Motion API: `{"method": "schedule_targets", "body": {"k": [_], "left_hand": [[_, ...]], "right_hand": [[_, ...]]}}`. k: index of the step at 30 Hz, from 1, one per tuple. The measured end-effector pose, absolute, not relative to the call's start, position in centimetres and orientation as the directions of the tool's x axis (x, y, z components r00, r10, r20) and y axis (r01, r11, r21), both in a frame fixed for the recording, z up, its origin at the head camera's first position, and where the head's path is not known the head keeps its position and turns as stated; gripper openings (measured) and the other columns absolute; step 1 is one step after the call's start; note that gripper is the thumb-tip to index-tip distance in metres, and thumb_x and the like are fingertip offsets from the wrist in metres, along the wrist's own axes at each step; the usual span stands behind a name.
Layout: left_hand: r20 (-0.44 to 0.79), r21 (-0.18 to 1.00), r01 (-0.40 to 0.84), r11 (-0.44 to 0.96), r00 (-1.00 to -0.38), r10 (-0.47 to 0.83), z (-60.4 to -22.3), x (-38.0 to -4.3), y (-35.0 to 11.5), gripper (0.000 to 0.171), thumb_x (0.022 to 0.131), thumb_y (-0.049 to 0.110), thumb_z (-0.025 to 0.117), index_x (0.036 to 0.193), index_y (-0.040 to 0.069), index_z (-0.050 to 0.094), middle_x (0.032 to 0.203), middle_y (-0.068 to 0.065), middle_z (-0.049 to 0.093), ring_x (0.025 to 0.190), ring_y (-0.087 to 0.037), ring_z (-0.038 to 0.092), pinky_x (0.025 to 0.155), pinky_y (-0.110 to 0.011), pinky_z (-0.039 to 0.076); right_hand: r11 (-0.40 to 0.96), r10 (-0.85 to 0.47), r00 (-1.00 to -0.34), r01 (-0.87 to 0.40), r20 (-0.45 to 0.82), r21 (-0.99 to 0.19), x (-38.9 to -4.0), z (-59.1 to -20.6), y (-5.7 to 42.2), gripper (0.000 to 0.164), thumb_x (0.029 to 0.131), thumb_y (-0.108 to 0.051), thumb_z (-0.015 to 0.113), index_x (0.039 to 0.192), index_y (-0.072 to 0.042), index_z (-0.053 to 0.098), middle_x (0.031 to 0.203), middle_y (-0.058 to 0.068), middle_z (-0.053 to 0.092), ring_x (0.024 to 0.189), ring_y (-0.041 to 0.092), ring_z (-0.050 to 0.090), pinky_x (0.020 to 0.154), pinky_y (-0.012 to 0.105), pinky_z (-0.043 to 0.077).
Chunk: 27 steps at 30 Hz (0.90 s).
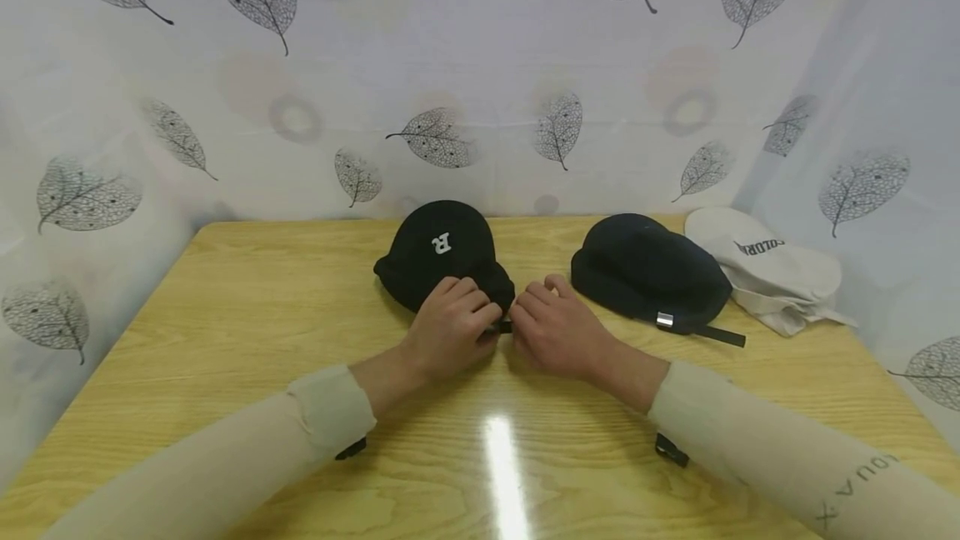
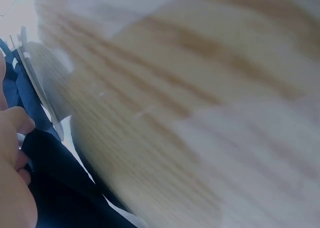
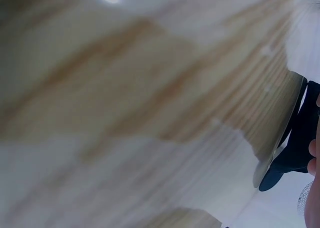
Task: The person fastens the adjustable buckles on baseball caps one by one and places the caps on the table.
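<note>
A black cap (image 1: 442,252) with a white letter R lies on the wooden table. At its near right edge, my left hand (image 1: 453,327) holds the cap with curled fingers. A short black strap (image 1: 506,327) spans the small gap between my hands, and my right hand (image 1: 558,327) pinches its other end. The fingertips of both hands are mostly hidden in the head view. In the left wrist view, fingers (image 2: 17,120) press against dark cap fabric (image 2: 55,173). The right wrist view catches only the edge of the right hand (image 3: 313,188) beside dark fabric (image 3: 300,138).
Right of my hands sits a dark navy cap (image 1: 637,273) with a metal buckle (image 1: 664,320) and a loose strap end (image 1: 722,335). It partly overlaps a cream cap (image 1: 787,261) with dark lettering. A leaf-patterned curtain (image 1: 480,65) hangs behind the table (image 1: 262,298).
</note>
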<state>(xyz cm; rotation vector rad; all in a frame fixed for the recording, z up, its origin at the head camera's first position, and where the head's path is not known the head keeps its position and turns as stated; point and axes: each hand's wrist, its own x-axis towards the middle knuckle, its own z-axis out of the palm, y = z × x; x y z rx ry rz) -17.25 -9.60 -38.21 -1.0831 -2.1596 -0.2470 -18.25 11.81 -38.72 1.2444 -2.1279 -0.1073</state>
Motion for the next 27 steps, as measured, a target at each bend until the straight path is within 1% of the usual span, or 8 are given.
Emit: {"method": "schedule_targets", "body": {"k": [3, 6, 10, 13, 19, 24, 27], "left_hand": [[0.661, -0.134, 0.763, 0.632, -0.406, 0.630, -38.18, -17.25, -9.62, 0.011, 0.075, 0.014, 0.076, 0.076, 0.014, 0.066, 0.076, 0.000, 0.066, 0.079, -0.019, 0.058, 0.075, -0.034, 0.047], [0.660, -0.128, 0.765, 0.631, -0.410, 0.630, -38.17, -17.21, -9.64, 0.010, 0.075, 0.013, 0.076, 0.075, 0.013, 0.065, 0.076, 0.000, 0.066, 0.078, -0.019, 0.058, 0.075, -0.034, 0.046], [0.658, -0.119, 0.767, 0.630, -0.415, 0.629, -38.19, -17.15, -9.68, 0.011, 0.075, 0.012, 0.076, 0.075, 0.013, 0.065, 0.076, 0.000, 0.066, 0.079, -0.019, 0.058, 0.075, -0.033, 0.046], [0.655, -0.116, 0.768, 0.630, -0.417, 0.630, -38.22, -17.11, -9.69, 0.012, 0.075, 0.012, 0.077, 0.076, 0.013, 0.065, 0.076, 0.000, 0.066, 0.079, -0.019, 0.058, 0.075, -0.033, 0.046], [0.654, -0.099, 0.769, 0.631, -0.428, 0.624, -38.35, -17.08, -9.70, 0.013, 0.075, 0.016, 0.079, 0.076, 0.014, 0.066, 0.077, 0.001, 0.067, 0.080, -0.018, 0.058, 0.076, -0.033, 0.046], [0.659, -0.097, 0.766, 0.635, -0.428, 0.618, -38.33, -17.09, -9.68, 0.013, 0.075, 0.016, 0.080, 0.077, 0.014, 0.067, 0.078, 0.001, 0.067, 0.080, -0.018, 0.058, 0.076, -0.033, 0.047], [0.658, -0.095, 0.768, 0.634, -0.429, 0.619, -38.32, -17.14, -9.63, 0.013, 0.075, 0.015, 0.080, 0.078, 0.014, 0.067, 0.078, 0.000, 0.067, 0.080, -0.018, 0.058, 0.077, -0.033, 0.047]], "right_hand": [[0.538, -0.802, -0.316, -0.750, 0.506, 0.385, -18.35, -38.62, 11.84, 0.034, 0.100, -0.023, 0.032, 0.083, -0.008, 0.057, 0.083, 0.005, 0.059, 0.079, 0.026, 0.054, 0.080, 0.043, 0.042], [0.533, -0.800, -0.304, -0.756, 0.518, 0.380, -18.46, -38.59, 11.84, 0.031, 0.099, -0.023, 0.036, 0.083, -0.008, 0.058, 0.083, 0.005, 0.059, 0.078, 0.026, 0.054, 0.080, 0.043, 0.042], [0.534, -0.794, -0.307, -0.764, 0.524, 0.362, -18.58, -38.67, 11.89, 0.026, 0.099, -0.024, 0.044, 0.085, -0.009, 0.060, 0.083, 0.005, 0.059, 0.080, 0.025, 0.054, 0.080, 0.044, 0.041], [0.528, -0.796, -0.308, -0.773, 0.520, 0.351, -18.60, -38.71, 11.88, 0.025, 0.099, -0.027, 0.046, 0.087, -0.010, 0.060, 0.084, 0.005, 0.059, 0.081, 0.025, 0.054, 0.081, 0.044, 0.041], [0.503, -0.808, -0.273, -0.782, 0.522, 0.368, -18.59, -38.77, 11.52, 0.029, 0.102, -0.025, 0.040, 0.084, -0.010, 0.058, 0.082, 0.004, 0.056, 0.079, 0.024, 0.052, 0.080, 0.042, 0.041], [0.502, -0.813, -0.274, -0.778, 0.514, 0.378, -18.66, -38.80, 11.41, 0.034, 0.102, -0.024, 0.032, 0.083, -0.009, 0.057, 0.082, 0.004, 0.056, 0.079, 0.024, 0.052, 0.080, 0.042, 0.041], [0.506, -0.813, -0.280, -0.773, 0.510, 0.383, -18.65, -38.76, 11.45, 0.034, 0.101, -0.024, 0.031, 0.083, -0.009, 0.056, 0.082, 0.004, 0.056, 0.079, 0.024, 0.052, 0.081, 0.042, 0.041]]}}
